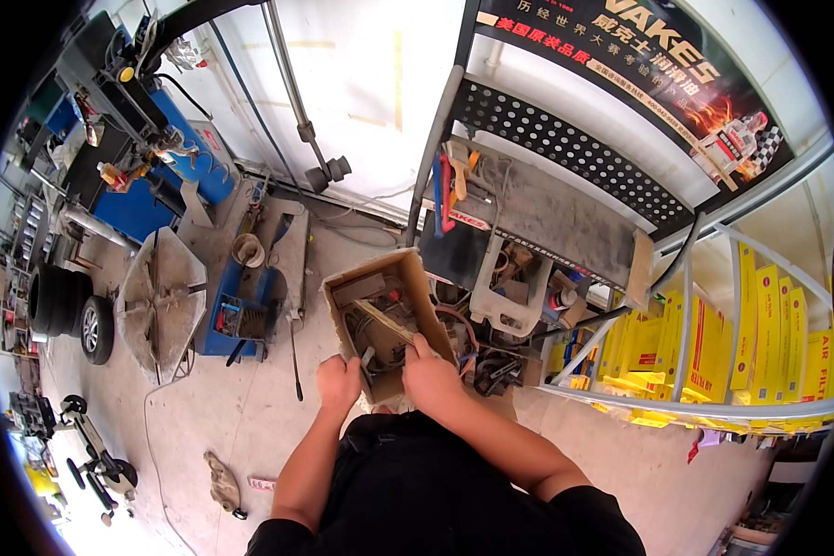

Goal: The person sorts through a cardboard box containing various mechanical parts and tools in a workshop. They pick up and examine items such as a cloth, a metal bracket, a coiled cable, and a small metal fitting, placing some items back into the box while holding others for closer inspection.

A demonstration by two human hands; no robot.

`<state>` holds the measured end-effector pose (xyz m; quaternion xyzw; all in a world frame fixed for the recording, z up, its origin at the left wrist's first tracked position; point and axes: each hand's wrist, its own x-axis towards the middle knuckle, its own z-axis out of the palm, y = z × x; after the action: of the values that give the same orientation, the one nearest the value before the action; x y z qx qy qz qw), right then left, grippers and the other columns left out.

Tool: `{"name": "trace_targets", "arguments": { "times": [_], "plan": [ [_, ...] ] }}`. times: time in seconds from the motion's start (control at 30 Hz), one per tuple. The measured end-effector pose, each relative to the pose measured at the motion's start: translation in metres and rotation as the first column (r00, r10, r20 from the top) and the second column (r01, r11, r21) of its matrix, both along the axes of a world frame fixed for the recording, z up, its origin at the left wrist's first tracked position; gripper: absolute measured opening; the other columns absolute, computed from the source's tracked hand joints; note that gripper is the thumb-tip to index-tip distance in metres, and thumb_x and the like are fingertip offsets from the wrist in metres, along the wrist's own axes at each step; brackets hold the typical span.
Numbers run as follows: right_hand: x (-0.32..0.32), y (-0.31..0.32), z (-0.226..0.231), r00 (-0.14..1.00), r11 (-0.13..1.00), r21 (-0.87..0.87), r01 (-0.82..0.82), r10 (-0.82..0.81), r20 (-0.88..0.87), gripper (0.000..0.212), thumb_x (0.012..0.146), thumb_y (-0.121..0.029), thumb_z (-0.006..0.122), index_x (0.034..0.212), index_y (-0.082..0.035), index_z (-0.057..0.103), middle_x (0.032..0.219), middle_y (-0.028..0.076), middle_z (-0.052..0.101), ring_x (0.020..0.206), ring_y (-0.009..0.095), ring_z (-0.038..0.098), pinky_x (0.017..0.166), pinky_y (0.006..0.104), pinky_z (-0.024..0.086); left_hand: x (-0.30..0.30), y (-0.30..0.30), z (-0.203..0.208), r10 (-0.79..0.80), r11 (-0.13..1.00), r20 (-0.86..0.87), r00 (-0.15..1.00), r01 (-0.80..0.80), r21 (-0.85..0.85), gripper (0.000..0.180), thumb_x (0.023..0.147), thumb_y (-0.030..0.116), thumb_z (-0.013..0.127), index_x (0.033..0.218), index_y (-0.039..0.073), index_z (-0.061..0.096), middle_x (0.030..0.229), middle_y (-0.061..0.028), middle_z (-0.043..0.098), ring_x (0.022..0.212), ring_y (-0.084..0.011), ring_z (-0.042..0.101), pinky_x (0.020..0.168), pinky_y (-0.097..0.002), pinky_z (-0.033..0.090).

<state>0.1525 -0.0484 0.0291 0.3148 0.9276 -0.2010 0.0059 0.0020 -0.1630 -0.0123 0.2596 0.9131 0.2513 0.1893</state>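
An open, worn cardboard box (pixel 423 295) with loose parts inside stands in front of me. My left hand (pixel 340 382) is closed on the box's near left edge. At the near side, my right hand (pixel 428 372) has its thumb and fingers pressed round the lower end of a light cardboard strip (pixel 385 321), which slants across the box's mouth. Whether the strip is a flap of the box or a loose piece, I cannot tell. The parts inside are too dim to name.
A metal rack (pixel 565 199) with tools and bins stands behind the box. Shelves of yellow filter boxes (pixel 766 324) are at the right. A tyre changer's turntable (pixel 162 306) and a blue machine base (pixel 221 315) stand left. A dark rag (pixel 222 483) lies on the floor.
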Motion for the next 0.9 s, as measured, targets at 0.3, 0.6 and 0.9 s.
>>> {"name": "trace_targets", "arguments": {
  "times": [0.3,0.6,0.9],
  "plan": [
    [0.052,0.018,0.024,0.953,0.928,0.335,-0.166,0.238,-0.189,0.036,0.077,-0.012,0.063,0.11,0.001,0.058,0.136,0.013,0.046,0.057,0.02,0.061,0.055,0.0298,0.052,-0.012,-0.008,-0.005,0.093,0.993,0.045,0.995,-0.095,0.064,0.045,0.081,0.031,0.056,0.067,-0.012,0.059,0.069,-0.0333,0.057,0.071,-0.0484,0.059,0.066,-0.0523,0.047],
    [0.051,0.029,0.025,0.756,0.639,-0.766,0.067,-0.534,-0.38,0.035,0.088,-0.008,0.06,0.122,0.001,0.057,0.128,0.008,0.048,0.058,0.008,0.053,0.05,0.0233,0.043,-0.013,-0.011,-0.005,0.073,0.995,0.046,0.996,-0.076,0.06,0.046,0.08,0.032,0.056,0.067,-0.012,0.058,0.07,-0.0322,0.057,0.072,-0.0466,0.059,0.066,-0.0501,0.046],
    [0.061,0.042,0.023,0.68,-0.123,-0.976,-0.179,-0.732,-0.032,0.034,0.094,-0.008,0.051,0.127,0.002,0.054,0.067,-0.002,0.047,0.046,0.004,0.036,0.042,0.0182,0.028,-0.008,-0.016,-0.006,0.05,0.998,0.047,0.998,-0.051,0.03,0.046,0.079,0.033,0.056,0.067,-0.011,0.06,0.069,-0.0324,0.058,0.07,-0.0473,0.059,0.067,-0.0513,0.047]
  ]
}}
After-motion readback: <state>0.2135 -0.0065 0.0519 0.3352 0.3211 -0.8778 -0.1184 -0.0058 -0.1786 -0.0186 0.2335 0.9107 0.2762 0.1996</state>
